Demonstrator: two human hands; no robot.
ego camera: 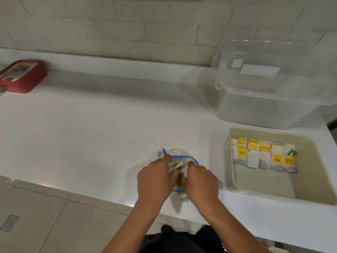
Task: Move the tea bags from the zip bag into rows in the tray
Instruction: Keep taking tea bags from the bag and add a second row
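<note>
A clear zip bag (177,154) with a blue zip rim lies on the white counter near its front edge, with tea bags (176,166) showing in its mouth. My left hand (155,181) grips the bag's left rim. My right hand (200,181) grips the right rim, its fingers curled into the opening. To the right stands a beige tray (310,179) holding rows of tea bags (262,156) with yellow tags along its far side; its near half is bare.
A large clear plastic bin (264,99) with its lid raised stands behind the tray against the tiled wall. A red box (21,75) sits at the far left. The counter's front edge runs just below my wrists.
</note>
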